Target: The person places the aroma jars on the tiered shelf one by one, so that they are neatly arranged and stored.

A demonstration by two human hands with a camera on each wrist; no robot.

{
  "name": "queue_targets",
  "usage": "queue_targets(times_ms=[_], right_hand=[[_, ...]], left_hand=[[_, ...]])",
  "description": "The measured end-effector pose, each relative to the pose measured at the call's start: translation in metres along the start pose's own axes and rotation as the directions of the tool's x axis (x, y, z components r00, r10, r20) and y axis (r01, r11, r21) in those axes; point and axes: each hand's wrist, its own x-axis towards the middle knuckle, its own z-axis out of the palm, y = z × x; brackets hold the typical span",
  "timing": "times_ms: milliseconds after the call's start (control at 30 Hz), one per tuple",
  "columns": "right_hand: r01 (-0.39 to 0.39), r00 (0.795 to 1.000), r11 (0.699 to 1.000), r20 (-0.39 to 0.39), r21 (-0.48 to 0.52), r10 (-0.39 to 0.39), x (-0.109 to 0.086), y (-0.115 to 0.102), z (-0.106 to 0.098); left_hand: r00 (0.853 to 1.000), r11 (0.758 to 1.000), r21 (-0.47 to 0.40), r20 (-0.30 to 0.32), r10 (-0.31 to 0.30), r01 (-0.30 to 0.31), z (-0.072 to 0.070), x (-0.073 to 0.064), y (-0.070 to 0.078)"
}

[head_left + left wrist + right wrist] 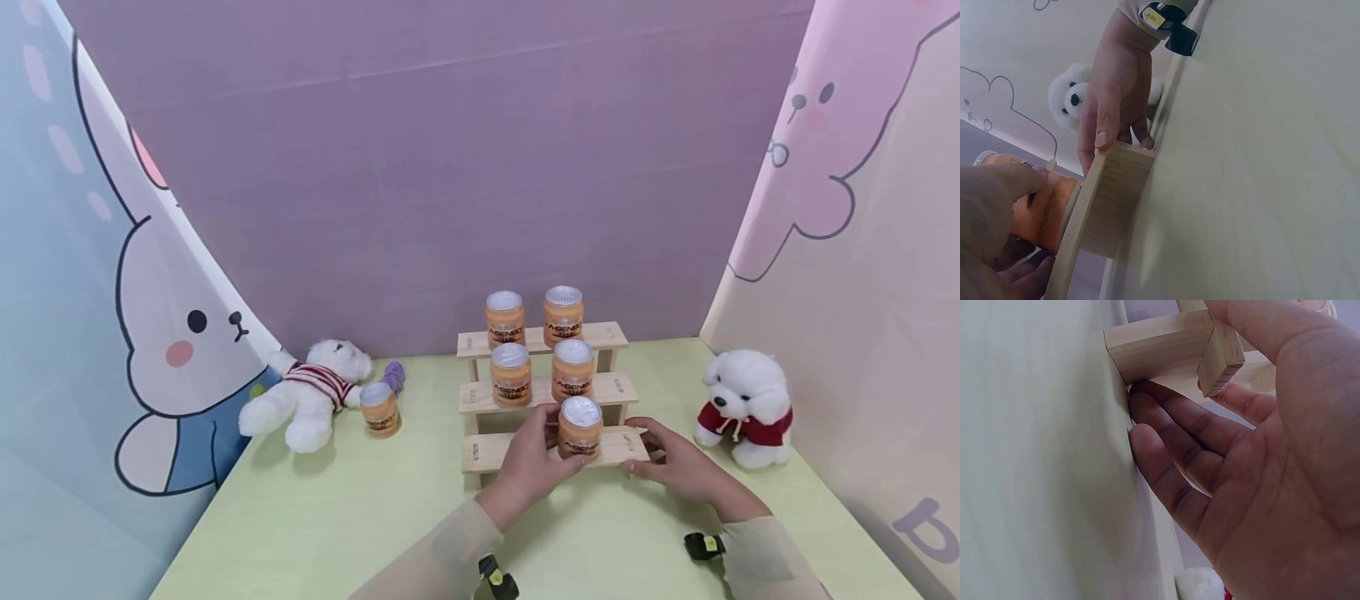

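On the lowest step of a three-tier wooden display stand [487, 451] is an orange labelled jar [581, 433] with a silvery lid. My left hand [534, 460] grips this jar from its left side, thumb in front; the fingers behind are partly hidden. At the right end of the same step, my right hand [681, 465] holds the board's end between thumb and index finger, while the other fingers [1200, 456] reach down beside the support. Two similar jars stand on the middle step, one of them this jar [512, 379], and two more on the top step, including this jar [506, 321].
Another orange jar [380, 412] stands on the table at left, beside a white plush toy [315, 392] in a striped shirt and a small purple object [393, 376]. A white plush dog [746, 408] in red sits at right. A purple backdrop [450, 183] rises behind the stand.
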Motion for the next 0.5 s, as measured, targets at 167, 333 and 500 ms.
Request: queue_targets(times_ms=[167,333,500], right_hand=[[0.003,1.0,0.999,-0.012,-0.034,-0.003,0.001,0.003,0.0],[0.014,1.0,0.999,-0.014,-0.033,-0.015,0.001,0.004,-0.001],[0.003,1.0,1.0,-0.015,-0.022,-0.003,0.001,0.003,0.0]], left_hand=[[1.0,1.0,0.02,-0.012,0.016,-0.015,-0.005,-0.003,0.0],[0.996,0.994,0.08,-0.044,0.078,-0.074,-0.011,-0.01,0.003],[0.988,0.983,0.129,-0.065,0.142,-0.133,-0.022,-0.02,0.01]])
